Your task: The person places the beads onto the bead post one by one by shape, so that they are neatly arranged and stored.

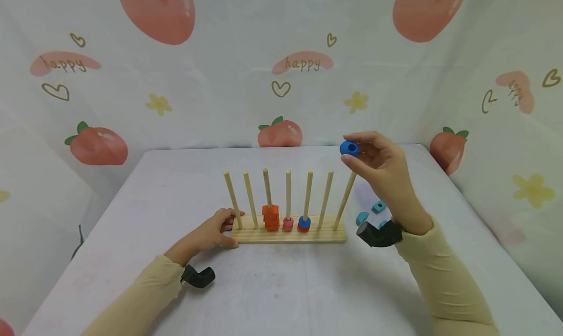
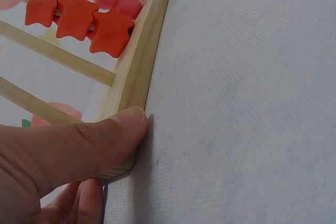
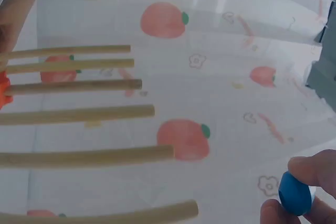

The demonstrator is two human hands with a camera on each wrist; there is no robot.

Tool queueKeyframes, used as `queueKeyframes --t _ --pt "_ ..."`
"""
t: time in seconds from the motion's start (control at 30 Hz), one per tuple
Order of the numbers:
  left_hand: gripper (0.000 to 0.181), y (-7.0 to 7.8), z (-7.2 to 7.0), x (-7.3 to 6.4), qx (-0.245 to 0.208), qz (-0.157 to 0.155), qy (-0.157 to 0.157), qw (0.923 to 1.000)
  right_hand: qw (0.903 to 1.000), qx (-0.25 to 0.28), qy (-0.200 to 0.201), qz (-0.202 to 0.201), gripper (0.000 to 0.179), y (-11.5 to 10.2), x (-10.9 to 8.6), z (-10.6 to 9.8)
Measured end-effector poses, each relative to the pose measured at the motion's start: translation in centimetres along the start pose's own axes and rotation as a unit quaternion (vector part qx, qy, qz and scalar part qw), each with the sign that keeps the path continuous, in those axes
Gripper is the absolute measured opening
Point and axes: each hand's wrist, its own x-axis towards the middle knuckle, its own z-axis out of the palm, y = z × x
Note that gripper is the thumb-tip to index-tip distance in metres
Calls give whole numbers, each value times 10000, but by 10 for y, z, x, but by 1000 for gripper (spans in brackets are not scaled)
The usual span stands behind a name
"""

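A wooden peg stand (image 1: 252,236) with several upright rods stands on the table. My left hand (image 1: 213,232) grips its left end, thumb (image 2: 118,129) along the front edge and the other fingers behind. Raised above the rightmost rod (image 1: 345,199), my right hand (image 1: 387,167) pinches a blue bead (image 1: 349,148) between thumb and fingers; its dark hole faces the head camera. Orange star beads (image 2: 76,17) are threaded on the third rod from the left. Pink beads (image 1: 288,224) sit on the middle rod, and a blue bead (image 1: 304,222) rests over a red one on the rod beside it.
Several teal pieces (image 1: 378,207) lie on the table right of the stand, partly behind the right wrist and its black camera (image 1: 379,235). A white printed cloth (image 1: 228,91) hangs behind and beside the table (image 1: 277,287).
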Motion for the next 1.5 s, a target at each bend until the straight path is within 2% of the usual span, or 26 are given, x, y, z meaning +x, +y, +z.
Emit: queueKeyframes --t 0.17,0.33,0.63,1.1,1.37,1.5 --pt "80 0 0 0 22 -3 14 10000 9985 340 -223 -357 33 -2 -4 14" --pt "80 0 0 -1 -16 -26 3 10000 9972 101 -386 -640 34 3 -10 28" --pt "80 0 0 -1 -47 -36 -26 10000 9956 -247 -326 -838 36 13 -14 44" --pt "80 -1 1 -1 -90 -31 -26 10000 9958 -703 -436 -382 33 23 -15 54" --pt "80 -5 1 1 -66 -19 10 10000 9932 -1098 -353 -137 32 25 -17 57" --pt "80 -5 0 1 -31 -14 17 10000 9929 -1101 -452 -21 32 26 -18 58"
